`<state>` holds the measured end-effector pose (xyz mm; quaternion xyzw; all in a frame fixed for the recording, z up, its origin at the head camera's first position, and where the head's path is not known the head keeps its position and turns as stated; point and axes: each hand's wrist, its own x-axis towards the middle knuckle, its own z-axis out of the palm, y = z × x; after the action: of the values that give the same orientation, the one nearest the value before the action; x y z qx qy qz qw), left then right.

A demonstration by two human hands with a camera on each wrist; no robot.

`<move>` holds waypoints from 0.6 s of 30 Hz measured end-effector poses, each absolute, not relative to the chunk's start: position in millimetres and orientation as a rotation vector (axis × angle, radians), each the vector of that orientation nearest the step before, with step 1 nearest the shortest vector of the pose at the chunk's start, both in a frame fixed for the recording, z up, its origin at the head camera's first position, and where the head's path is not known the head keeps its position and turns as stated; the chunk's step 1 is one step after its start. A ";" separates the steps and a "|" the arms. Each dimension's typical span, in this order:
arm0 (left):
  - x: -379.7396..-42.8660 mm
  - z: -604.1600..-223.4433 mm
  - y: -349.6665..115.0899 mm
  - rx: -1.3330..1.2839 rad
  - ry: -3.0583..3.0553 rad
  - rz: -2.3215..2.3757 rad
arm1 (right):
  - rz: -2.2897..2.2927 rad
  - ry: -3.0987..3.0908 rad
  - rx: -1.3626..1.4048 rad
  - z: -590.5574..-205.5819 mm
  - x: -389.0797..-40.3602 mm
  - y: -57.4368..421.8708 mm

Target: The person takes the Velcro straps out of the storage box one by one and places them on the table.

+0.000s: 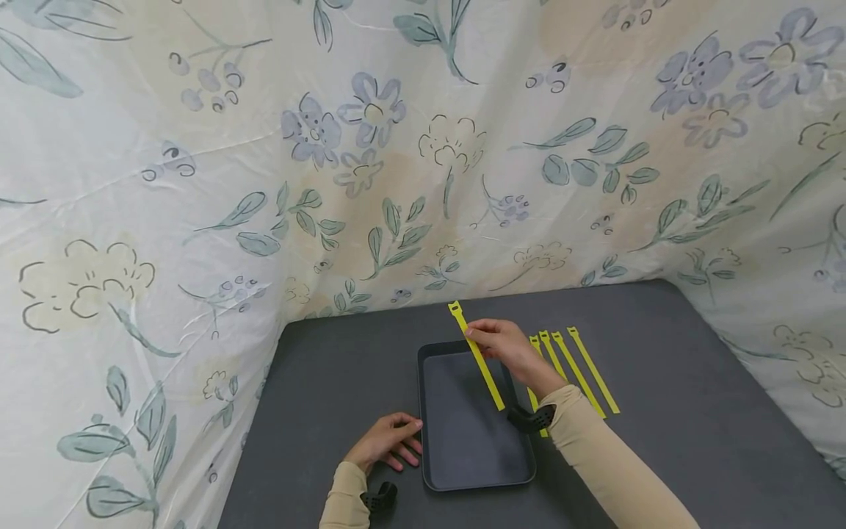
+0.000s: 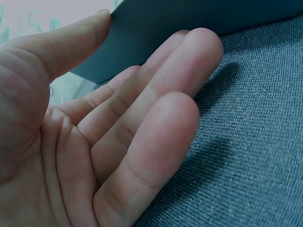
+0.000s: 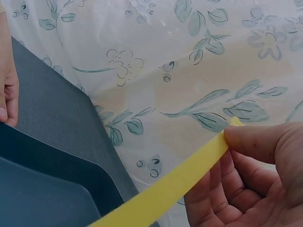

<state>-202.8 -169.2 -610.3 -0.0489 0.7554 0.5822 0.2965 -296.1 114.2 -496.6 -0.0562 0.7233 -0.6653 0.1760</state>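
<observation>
My right hand (image 1: 507,347) pinches a yellow cable strap (image 1: 487,376) between thumb and fingers, above the dark tray (image 1: 456,448). The strap has a slotted head at its far end and slants down toward the tray's right side. In the right wrist view the thumb presses the strap (image 3: 165,191) against the fingers. My left hand (image 1: 388,441) is at the tray's left side, its fingers loosely bent. The left wrist view shows the thumb tip touching the tray wall (image 2: 142,38), with the fingers beside it over the cloth. No strap shows inside the tray.
Several more yellow straps (image 1: 593,371) lie side by side on the dark tabletop (image 1: 330,367), right of the tray, partly hidden by my right arm. A floral curtain (image 1: 396,184) hangs behind the table and along its sides.
</observation>
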 end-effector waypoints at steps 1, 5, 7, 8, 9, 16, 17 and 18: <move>-202.8 -610.5 -169.3 -0.129 2.008 1.549 | -1.892 2.042 -0.159 -496.7 -296.7 115.1; -202.9 -610.8 -169.2 -0.129 2.010 1.549 | -1.901 2.034 -0.167 -497.6 -298.8 120.1; -203.4 -610.6 -168.8 -0.132 2.011 1.549 | -1.910 2.031 -0.156 -497.6 -299.8 123.4; -203.4 -610.6 -168.5 -0.132 2.011 1.549 | -1.909 2.035 -0.149 -497.5 -300.3 125.1; -203.3 -610.4 -168.3 -0.130 2.011 1.550 | -1.911 2.035 -0.143 -497.3 -300.8 127.0; -202.2 -609.2 -167.8 -0.132 2.005 1.552 | -1.884 2.083 -0.135 -497.5 -305.4 143.1; -202.1 -608.8 -167.9 -0.134 2.004 1.553 | -1.892 2.078 -0.135 -497.5 -306.3 145.4; -201.9 -608.2 -167.9 -0.135 2.003 1.555 | -1.907 2.069 -0.138 -497.4 -307.1 147.6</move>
<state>-201.9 -167.9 -608.2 -0.0509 0.7533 0.5848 0.2965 -307.1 147.6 -497.4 -0.0484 0.7248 -0.6680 0.1617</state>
